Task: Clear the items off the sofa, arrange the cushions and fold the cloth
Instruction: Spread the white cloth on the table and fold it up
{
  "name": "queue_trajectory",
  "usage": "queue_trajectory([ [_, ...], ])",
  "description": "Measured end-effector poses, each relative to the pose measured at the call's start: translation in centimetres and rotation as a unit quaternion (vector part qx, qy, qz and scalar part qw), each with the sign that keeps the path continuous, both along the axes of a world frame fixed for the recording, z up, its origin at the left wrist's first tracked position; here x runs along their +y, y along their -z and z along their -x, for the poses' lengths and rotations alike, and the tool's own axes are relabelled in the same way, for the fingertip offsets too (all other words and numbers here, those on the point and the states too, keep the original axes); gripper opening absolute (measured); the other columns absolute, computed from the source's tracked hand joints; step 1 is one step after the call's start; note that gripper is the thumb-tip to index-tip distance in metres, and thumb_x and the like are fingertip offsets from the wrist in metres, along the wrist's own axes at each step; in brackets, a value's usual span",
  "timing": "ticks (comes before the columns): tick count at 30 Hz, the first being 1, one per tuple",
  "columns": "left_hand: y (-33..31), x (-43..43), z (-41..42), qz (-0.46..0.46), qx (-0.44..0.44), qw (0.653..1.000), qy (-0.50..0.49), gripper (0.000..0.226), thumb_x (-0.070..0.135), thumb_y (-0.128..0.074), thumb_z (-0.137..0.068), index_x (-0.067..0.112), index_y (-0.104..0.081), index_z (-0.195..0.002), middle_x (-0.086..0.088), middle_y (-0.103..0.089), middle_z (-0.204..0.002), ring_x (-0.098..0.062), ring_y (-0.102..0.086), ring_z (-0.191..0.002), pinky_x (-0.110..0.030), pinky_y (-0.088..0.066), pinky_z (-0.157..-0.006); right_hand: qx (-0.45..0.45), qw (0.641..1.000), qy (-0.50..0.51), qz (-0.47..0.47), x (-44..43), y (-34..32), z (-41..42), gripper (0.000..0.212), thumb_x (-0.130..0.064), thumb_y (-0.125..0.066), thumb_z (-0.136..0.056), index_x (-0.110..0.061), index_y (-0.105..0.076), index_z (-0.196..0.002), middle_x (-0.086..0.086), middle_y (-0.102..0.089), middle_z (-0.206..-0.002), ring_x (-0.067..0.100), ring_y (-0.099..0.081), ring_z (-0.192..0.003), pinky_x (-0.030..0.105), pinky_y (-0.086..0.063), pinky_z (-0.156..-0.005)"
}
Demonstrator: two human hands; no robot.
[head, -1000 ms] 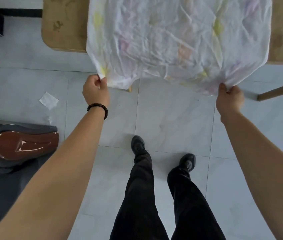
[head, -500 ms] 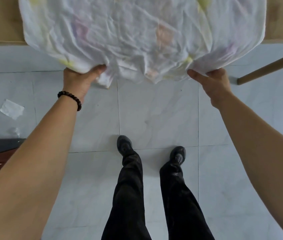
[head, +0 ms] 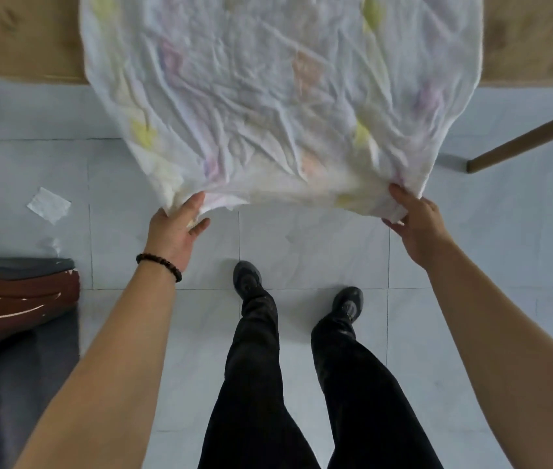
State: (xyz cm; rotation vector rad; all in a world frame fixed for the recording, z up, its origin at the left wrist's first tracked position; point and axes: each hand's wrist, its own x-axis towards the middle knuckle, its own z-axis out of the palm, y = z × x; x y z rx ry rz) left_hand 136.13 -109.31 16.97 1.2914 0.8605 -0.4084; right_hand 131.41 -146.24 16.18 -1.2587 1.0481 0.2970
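Observation:
A crumpled white cloth (head: pixel 268 96) with faint yellow, pink and purple marks hangs spread out in front of me, its far part over a wooden table (head: pixel 28 38). My left hand (head: pixel 177 228), with a dark bead bracelet at the wrist, pinches the cloth's near left corner between thumb and fingers. My right hand (head: pixel 417 225) grips the near right corner the same way. The cloth's near edge sags between the two hands above the floor. The fingertips are partly hidden under the fabric.
The sofa's brown glossy armrest (head: pixel 18 306) and grey cushion (head: pixel 14 384) are at the left edge. A white scrap of paper (head: pixel 48 204) lies on the pale tiled floor. A wooden table leg (head: pixel 525 140) slants at the right. My legs and black shoes (head: pixel 248 279) stand below the cloth.
Both hands have pulled the cloth's near corners toward me and lower. The cloth now hangs further off the table and is spread wider.

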Motion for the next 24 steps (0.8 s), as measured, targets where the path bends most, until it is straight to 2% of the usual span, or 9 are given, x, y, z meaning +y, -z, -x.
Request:
queue_trajectory([
  [2, -2.7, -0.1, 2.0, 0.055, 0.008, 0.998, -0.025, 0.032, 0.018, -0.072, -0.085, 0.02, -0.062, -0.116, 0.001, -0.064, -0.122, -0.019, -0.058, -0.12, -0.038, -0.053, -0.092, -0.009, 1.0, -0.002, -0.028, -0.6, -3.2, 1.4, 0.016, -0.022, -0.069, -0.09, -0.016, -0.066, -0.105, 0.002, -0.07, -0.112, 0.023, -0.066, -0.108, 0.039, -0.055, -0.092],
  [4, -5.9, -0.6, 4.0, 0.095, 0.004, 0.995, -0.029, 0.036, 0.018, -0.07, -0.087, 0.021, -0.061, -0.121, -0.003, -0.063, -0.128, -0.022, -0.061, -0.117, -0.039, -0.052, -0.094, -0.012, 0.999, -0.021, -0.047, -1.1, -6.7, 3.0, 0.024, -0.023, -0.07, -0.09, -0.012, -0.065, -0.111, 0.005, -0.07, -0.116, 0.024, -0.067, -0.109, 0.041, -0.056, -0.091],
  [7, -11.2, -1.9, 6.8, 0.102, 0.006, 0.992, -0.079, 0.037, 0.015, -0.069, -0.087, 0.017, -0.06, -0.122, -0.004, -0.068, -0.121, -0.019, -0.068, -0.106, -0.032, -0.058, -0.08, -0.015, 0.996, -0.052, -0.074, -1.5, -11.9, 5.3, 0.041, -0.029, -0.073, -0.088, -0.007, -0.062, -0.121, 0.007, -0.069, -0.121, 0.023, -0.069, -0.107, 0.041, -0.056, -0.091],
  [11, -17.4, -3.2, 9.6, 0.089, 0.006, 0.986, -0.139, 0.022, 0.017, -0.067, -0.089, 0.015, -0.061, -0.111, -0.004, -0.068, -0.113, -0.015, -0.067, -0.097, -0.025, -0.058, -0.07, -0.037, 0.992, -0.064, -0.104, -1.6, -18.2, 7.8, 0.029, -0.024, -0.071, -0.089, -0.007, -0.063, -0.112, 0.009, -0.069, -0.114, 0.021, -0.071, -0.095, 0.03, -0.06, -0.074],
  [16, -22.9, -4.0, 10.4, 0.077, -0.038, 0.983, -0.162, 0.017, 0.012, -0.064, -0.092, 0.014, -0.061, -0.109, -0.004, -0.069, -0.107, -0.014, -0.068, -0.091, -0.033, -0.057, -0.083, -0.103, 0.981, -0.029, -0.16, -2.2, -23.4, 8.9, 0.029, -0.017, -0.065, -0.093, -0.004, -0.061, -0.119, 0.009, -0.069, -0.108, 0.016, -0.072, -0.083, 0.024, -0.058, -0.068],
  [21, -27.2, -4.4, 9.0, 0.086, -0.066, 0.973, -0.206, 0.023, 0.008, -0.059, -0.094, 0.01, -0.059, -0.117, -0.007, -0.068, -0.108, -0.018, -0.068, -0.093, -0.031, -0.059, -0.064, -0.142, 0.967, 0.008, -0.21, -2.9, -27.7, 7.1, 0.019, -0.012, -0.061, -0.095, -0.003, -0.064, -0.112, 0.009, -0.073, -0.102, 0.017, -0.073, -0.084, 0.024, -0.058, -0.068],
  [24, -29.0, -4.8, 6.2, 0.099, -0.068, 0.961, -0.249, 0.012, 0.003, -0.056, -0.095, 0.005, -0.059, -0.107, -0.01, -0.067, -0.102, -0.02, -0.068, -0.085, -0.029, -0.058, -0.056, -0.152, 0.96, 0.015, -0.235, -2.8, -29.6, 4.5, 0.015, -0.008, -0.059, -0.096, 0.001, -0.064, -0.107, 0.012, -0.075, -0.098, 0.02, -0.074, -0.083, 0.024, -0.059, -0.066],
])
